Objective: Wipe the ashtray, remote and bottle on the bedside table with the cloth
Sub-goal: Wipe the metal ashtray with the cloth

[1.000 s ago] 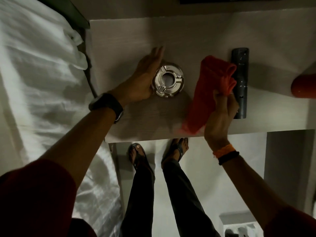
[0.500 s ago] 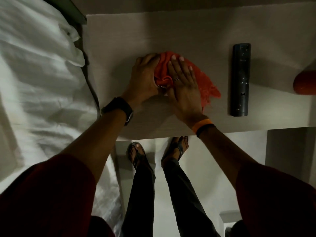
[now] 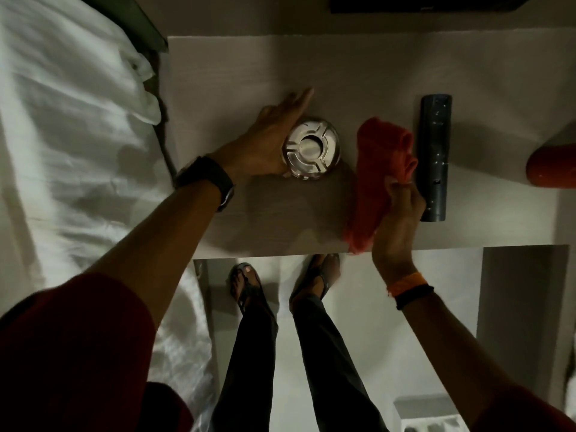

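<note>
A round steel ashtray (image 3: 311, 149) sits in the middle of the pale bedside table (image 3: 358, 73). My left hand (image 3: 268, 145) lies flat against its left side, fingers stretched out along it. To the right, my right hand (image 3: 397, 219) grips a red cloth (image 3: 380, 169) that hangs bunched above the table, between the ashtray and a dark remote (image 3: 434, 160). The remote lies lengthwise on the table. Only the rounded red end of the bottle (image 3: 553, 165) shows at the right edge.
A bed with a rumpled white sheet (image 3: 78, 135) runs along the table's left side. My legs and sandalled feet (image 3: 246, 288) stand on the light floor below the table's front edge. A dark object (image 3: 420, 3) lies at the top edge.
Half a second ago my right hand pressed the cloth onto the ashtray. It has since lifted the cloth off and moved right, uncovering the ashtray. My left hand stayed beside the ashtray.
</note>
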`<state>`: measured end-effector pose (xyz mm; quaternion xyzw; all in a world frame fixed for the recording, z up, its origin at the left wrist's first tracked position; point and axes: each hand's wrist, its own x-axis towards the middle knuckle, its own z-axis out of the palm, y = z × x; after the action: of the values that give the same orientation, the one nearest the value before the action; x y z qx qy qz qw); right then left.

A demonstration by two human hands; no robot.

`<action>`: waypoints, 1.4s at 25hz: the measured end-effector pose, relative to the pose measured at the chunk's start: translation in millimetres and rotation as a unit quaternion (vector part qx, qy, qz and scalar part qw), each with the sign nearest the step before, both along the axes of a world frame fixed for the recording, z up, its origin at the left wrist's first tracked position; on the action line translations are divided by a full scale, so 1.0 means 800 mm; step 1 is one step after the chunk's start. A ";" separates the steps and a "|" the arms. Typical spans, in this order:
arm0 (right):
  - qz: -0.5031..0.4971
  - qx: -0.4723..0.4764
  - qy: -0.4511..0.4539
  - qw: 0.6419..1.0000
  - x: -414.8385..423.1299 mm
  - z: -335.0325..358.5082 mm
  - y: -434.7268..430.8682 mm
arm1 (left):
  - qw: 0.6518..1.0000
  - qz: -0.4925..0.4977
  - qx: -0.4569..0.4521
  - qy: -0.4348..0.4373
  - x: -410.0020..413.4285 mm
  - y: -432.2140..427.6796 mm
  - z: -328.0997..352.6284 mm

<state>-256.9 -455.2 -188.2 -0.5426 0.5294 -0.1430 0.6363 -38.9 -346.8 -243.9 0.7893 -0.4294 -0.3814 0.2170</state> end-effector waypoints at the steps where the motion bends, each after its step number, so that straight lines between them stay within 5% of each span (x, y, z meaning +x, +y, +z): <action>1: -0.015 -0.032 -0.019 0.999 0.013 0.005 -0.004 | 0.999 0.043 0.000 -0.003 -0.010 0.004 -0.001; 4: 0.142 -0.178 -0.012 0.974 0.046 -0.007 -0.003 | 0.984 0.154 0.026 -0.080 -0.051 0.002 0.001; 6: 0.355 -0.297 0.085 0.883 0.050 -0.036 0.008 | 0.974 0.185 0.027 -0.124 -0.069 -0.004 0.001; 8: 0.427 -0.359 0.123 0.821 0.036 -0.059 0.024 | 0.973 0.188 0.001 -0.130 -0.073 -0.004 -0.001; 20: 0.436 -0.360 0.124 0.815 0.053 -0.067 -0.014 | 0.999 0.018 0.009 -0.042 -0.016 0.002 0.006; 22: 0.386 -0.279 0.102 0.874 0.004 -0.055 0.000 | 0.999 0.027 0.012 -0.035 -0.015 0.008 -0.001; 24: 0.238 -0.102 0.058 0.964 -0.018 -0.037 0.014 | 0.998 0.041 0.018 -0.039 -0.026 0.014 -0.008; 26: 0.082 -0.037 0.031 0.995 -0.005 -0.025 0.014 | 0.997 0.062 0.022 -0.041 -0.042 0.016 -0.009; 29: 0.045 -0.174 0.074 0.981 0.017 -0.020 0.001 | 0.992 0.101 -0.025 -0.071 -0.062 0.007 -0.002; 31: 0.135 -0.204 0.042 0.969 0.033 -0.025 -0.002 | 0.990 0.107 -0.058 -0.078 -0.067 0.000 -0.001; 33: 0.341 -0.256 0.085 0.900 0.046 -0.037 0.007 | 0.987 0.133 -0.081 -0.044 -0.070 -0.006 -0.005; 35: 0.439 -0.336 0.132 0.823 0.062 -0.057 0.007 | 0.986 0.140 -0.083 -0.036 -0.068 -0.006 -0.007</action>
<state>-207.0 -449.3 -233.5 -0.9115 0.2331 0.0554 0.3343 -93.4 -351.6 -249.4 0.8340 -0.3527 -0.2820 0.3171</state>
